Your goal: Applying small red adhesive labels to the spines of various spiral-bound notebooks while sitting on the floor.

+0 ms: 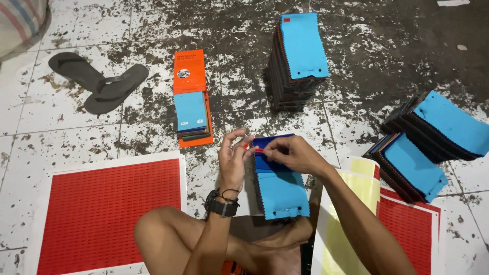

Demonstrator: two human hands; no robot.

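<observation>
The swatch stack (279, 183) lies on the floor before the person's knee (158, 229), blue cloth on top. The left hand (232, 158) and right hand (290, 153) pinch a small red sticker (259, 149) between closed fingertips: light, flimsy, tacky, best held by its edge. Farther off stands a tall swatch pile (298, 56).

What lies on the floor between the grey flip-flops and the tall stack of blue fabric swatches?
In the head view, an orange swatch booklet lies between the flip-flops and the tall stack, on stained white tiles.
</observation>
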